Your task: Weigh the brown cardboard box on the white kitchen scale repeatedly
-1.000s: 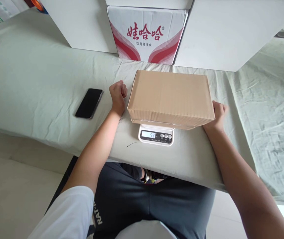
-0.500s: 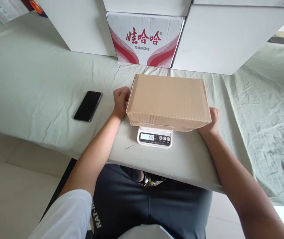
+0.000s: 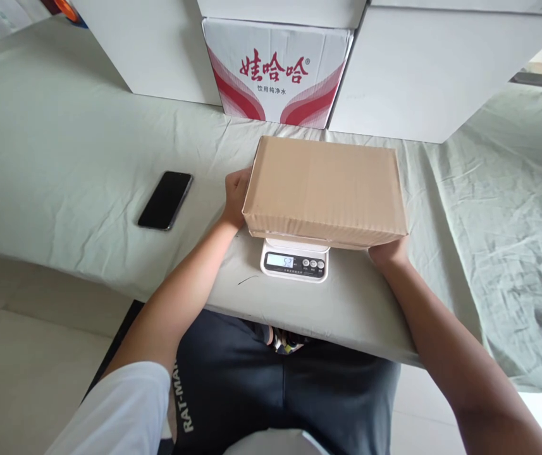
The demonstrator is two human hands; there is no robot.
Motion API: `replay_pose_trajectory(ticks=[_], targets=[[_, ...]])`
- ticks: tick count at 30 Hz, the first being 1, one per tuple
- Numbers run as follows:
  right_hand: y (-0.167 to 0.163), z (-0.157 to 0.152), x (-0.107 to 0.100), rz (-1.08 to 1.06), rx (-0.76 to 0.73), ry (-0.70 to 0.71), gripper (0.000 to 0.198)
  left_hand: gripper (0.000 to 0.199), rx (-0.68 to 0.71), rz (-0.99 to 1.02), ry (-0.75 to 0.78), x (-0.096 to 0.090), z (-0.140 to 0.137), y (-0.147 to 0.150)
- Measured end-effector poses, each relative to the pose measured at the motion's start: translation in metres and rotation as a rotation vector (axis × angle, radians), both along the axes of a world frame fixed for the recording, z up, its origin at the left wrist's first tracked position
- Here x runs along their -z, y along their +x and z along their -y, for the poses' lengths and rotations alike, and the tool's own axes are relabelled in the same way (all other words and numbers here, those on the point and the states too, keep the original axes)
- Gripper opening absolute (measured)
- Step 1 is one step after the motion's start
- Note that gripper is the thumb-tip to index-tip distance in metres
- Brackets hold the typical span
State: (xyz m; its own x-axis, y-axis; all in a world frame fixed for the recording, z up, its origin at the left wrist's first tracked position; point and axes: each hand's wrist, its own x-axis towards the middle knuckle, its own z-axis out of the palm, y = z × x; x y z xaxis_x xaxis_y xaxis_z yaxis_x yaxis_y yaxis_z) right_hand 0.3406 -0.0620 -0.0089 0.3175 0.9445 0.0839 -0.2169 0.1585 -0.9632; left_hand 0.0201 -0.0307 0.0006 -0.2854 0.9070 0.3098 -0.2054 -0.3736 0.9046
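Note:
A closed brown cardboard box [image 3: 325,183] rests over a small white digital scale [image 3: 294,265], whose lit display seems to read 52. The box covers most of the scale's platform. My left hand [image 3: 237,193] is against the box's left side, its fingers curled in and partly hidden behind the edge. Under the right front corner is my right hand [image 3: 389,249], with its fingers out of sight beneath the box. Both hands look closed on the box.
A black smartphone [image 3: 165,200] lies to the left on the pale green cloth [image 3: 76,170]. Behind the brown box stands a white and red water carton [image 3: 277,76], between large white boxes [image 3: 403,76]. An orange and blue roll [image 3: 69,11] sits at the far left. The table's front edge runs close to my lap.
Both hands have moved inward, the right one sliding under the box's corner. The box has shifted slightly to the right. The scale's reading has gone from 54 to what looks like 52.

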Motion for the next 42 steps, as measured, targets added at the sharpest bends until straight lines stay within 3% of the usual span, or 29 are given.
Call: replay_pose_trajectory(ticks=[4,9,13,17,23,28,34,42], targets=[[-0.006,0.001,-0.009,0.002,-0.026,0.127,0.046,0.05,-0.017,0.087,0.05,-0.003,-0.004,0.005],[-0.006,-0.003,-0.02,0.034,-0.052,0.188,0.031,0.04,-0.126,0.194,0.046,-0.008,-0.007,0.011],[-0.006,-0.009,-0.016,0.037,-0.171,0.187,0.025,0.052,0.005,0.128,0.051,0.004,-0.016,0.009],[-0.003,-0.013,-0.005,0.161,-0.309,0.119,0.048,0.077,0.185,-0.023,-0.014,0.025,-0.03,0.002],[0.002,-0.016,0.0,0.299,-0.483,0.103,0.069,0.096,0.164,-0.167,-0.148,0.033,-0.037,-0.002],[0.002,-0.02,0.006,0.268,-0.416,0.091,0.073,0.091,0.121,-0.157,-0.173,0.034,-0.035,0.0],[0.001,-0.02,0.015,0.216,-0.332,0.11,0.056,0.083,0.041,-0.088,-0.196,0.037,-0.039,-0.003],[0.007,-0.02,0.013,0.084,0.028,0.172,0.056,0.079,-0.155,0.036,-0.158,0.033,-0.042,-0.021]])
